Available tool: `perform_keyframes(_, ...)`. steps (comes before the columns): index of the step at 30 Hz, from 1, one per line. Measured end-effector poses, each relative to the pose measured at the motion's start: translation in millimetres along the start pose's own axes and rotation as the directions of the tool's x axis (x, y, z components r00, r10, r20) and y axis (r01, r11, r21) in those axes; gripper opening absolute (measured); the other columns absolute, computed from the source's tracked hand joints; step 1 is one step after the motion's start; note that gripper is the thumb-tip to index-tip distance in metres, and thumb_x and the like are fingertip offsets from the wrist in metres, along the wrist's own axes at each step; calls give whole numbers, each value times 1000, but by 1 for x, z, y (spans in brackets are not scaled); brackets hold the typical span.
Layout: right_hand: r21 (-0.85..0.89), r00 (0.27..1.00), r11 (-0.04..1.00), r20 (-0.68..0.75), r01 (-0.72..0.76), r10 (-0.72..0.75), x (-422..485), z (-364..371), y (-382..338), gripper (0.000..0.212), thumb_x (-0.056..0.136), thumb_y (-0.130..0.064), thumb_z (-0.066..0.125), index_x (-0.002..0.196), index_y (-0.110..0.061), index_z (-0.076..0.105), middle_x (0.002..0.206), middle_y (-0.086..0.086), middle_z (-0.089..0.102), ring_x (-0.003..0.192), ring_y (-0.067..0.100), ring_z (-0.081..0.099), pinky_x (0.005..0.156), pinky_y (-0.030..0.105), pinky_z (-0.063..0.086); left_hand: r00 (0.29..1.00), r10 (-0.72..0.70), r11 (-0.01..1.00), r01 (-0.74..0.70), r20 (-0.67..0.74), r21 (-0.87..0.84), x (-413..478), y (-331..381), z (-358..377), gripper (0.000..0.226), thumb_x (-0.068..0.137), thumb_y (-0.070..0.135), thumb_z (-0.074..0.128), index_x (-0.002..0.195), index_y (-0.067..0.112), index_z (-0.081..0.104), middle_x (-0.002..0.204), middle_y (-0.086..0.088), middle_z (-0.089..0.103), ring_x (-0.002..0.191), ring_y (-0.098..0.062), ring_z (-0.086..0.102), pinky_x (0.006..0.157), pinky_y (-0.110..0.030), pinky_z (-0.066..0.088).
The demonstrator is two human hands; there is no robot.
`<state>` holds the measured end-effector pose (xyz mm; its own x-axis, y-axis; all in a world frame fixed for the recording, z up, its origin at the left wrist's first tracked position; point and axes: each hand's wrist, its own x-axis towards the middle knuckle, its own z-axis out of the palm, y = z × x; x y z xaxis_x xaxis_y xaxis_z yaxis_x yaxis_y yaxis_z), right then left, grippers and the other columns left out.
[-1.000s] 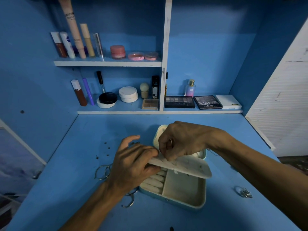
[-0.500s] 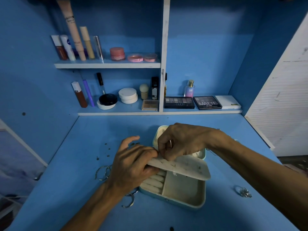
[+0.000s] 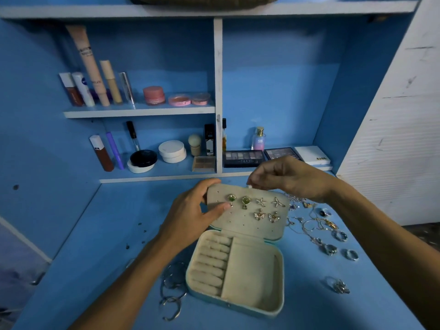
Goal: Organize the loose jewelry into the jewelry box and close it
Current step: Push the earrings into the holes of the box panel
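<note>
The right hand [image 3: 292, 179] covers the far end of the tangled chains [image 3: 309, 222], so where they stop cannot be seen. The small white piece [image 3: 250, 186] pinched between its thumb and forefinger is too small to identify, and it is unclear whether it belongs to the earring panel [image 3: 247, 225]. The bangles [image 3: 172, 289] lie partly behind the left forearm and the box wall. Whatever sits behind the panel is hidden.

The left hand [image 3: 190, 210] grips the panel's left edge, with the fingers curled behind it and the thumb pressed on its face just beside a green earring [image 3: 231, 198]. The right hand's other fingers are loosely curled above the panel's top edge.

The jewelry box [image 3: 278, 277] sits open on the counter [image 3: 107, 234], near the front and at the middle. Its long axis runs away from the person, leaning slightly left. Ring rolls fill its left side, and a plain compartment is on the right. The panel stands at the far end, tilted back, with its face toward the camera. It carries six earrings: two green, two starfish and two butterflies.

Loose rings [image 3: 350, 254] lie on the counter to the right of the box, among and near the chains. Cosmetics [image 3: 171, 151] line the shelves [image 3: 140, 113] behind.
</note>
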<state>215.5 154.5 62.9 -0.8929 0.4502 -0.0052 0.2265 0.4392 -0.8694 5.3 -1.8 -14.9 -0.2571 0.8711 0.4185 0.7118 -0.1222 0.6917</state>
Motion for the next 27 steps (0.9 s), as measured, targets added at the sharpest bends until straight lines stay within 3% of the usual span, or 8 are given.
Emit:
perform_keyframes(4, -121, 998, 992, -65, -25, 17, -2, -6, 11, 19, 98, -26, 62, 106, -16, 76, 102, -4, 77, 99, 15, 72, 92, 41, 57, 996, -72, 996, 74, 51, -42, 12, -1, 9, 60, 85, 40, 77, 139, 28, 54, 104, 25, 67, 95, 9, 64, 82, -20, 56)
perform_keyframes(10, -127, 983, 986, -160, -111, 90, 6, -3, 38, 19, 100, -17, 60, 107, -18, 78, 97, -12, 77, 91, 1, 69, 81, 25, 52, 985, -130, 991, 127, 112, 30, 17, -15, 18, 71, 89, 46, 72, 150, 27, 44, 124, 13, 67, 113, -3, 61, 99, -34, 51)
perform_keyframes(15, -162, 970, 972, -204, -169, 135, 12, 2, 49, 21, 100, -18, 59, 105, -22, 79, 95, -10, 77, 91, 12, 70, 80, 37, 56, 977, -162, 980, 143, 141, 137, 16, -24, 23, 73, 89, 53, 69, 151, 28, 40, 133, 10, 57, 122, -13, 53, 104, -42, 47)
perform_keyframes(18, -191, 965, 964, -220, -183, 140, 13, 4, 51, 21, 100, -18, 58, 105, -22, 79, 96, -10, 76, 86, 5, 68, 67, 23, 56, 973, -165, 975, 137, 164, 173, 16, -26, 22, 73, 85, 61, 64, 147, 31, 43, 126, 9, 55, 119, -14, 53, 100, -42, 48)
perform_keyframes(21, -192, 965, 963, -219, -189, 146, 13, 6, 53, 22, 100, -15, 57, 107, -17, 78, 94, -9, 74, 74, -2, 63, 51, 9, 42, 971, -167, 974, 136, 169, 179, 16, -26, 22, 74, 83, 63, 63, 147, 30, 44, 126, 8, 56, 117, -13, 53, 99, -40, 49)
perform_keyframes(23, -166, 965, 968, -219, -186, 147, 12, 5, 54, 22, 100, -14, 57, 107, -18, 78, 94, -9, 74, 74, -3, 64, 53, 10, 43, 975, -161, 978, 136, 153, 161, 16, -26, 22, 69, 87, 54, 69, 147, 28, 45, 127, 8, 57, 116, -12, 54, 98, -38, 49)
perform_keyframes(25, -124, 964, 977, -223, -175, 144, 12, 3, 55, 21, 100, -16, 58, 104, -22, 79, 94, -9, 76, 79, 4, 68, 62, 23, 51, 981, -143, 983, 125, 129, 133, 15, -23, 22, 66, 88, 47, 72, 146, 27, 47, 128, 8, 57, 113, -10, 56, 95, -32, 50)
perform_keyframes(27, -83, 965, 985, -230, -151, 128, 12, 0, 54, 20, 100, -16, 60, 102, -22, 79, 92, -10, 77, 82, 6, 67, 68, 21, 49, 987, -132, 988, 123, 95, 95, 15, -19, 21, 64, 88, 43, 74, 144, 26, 49, 127, 10, 58, 108, -7, 57, 88, -23, 48)
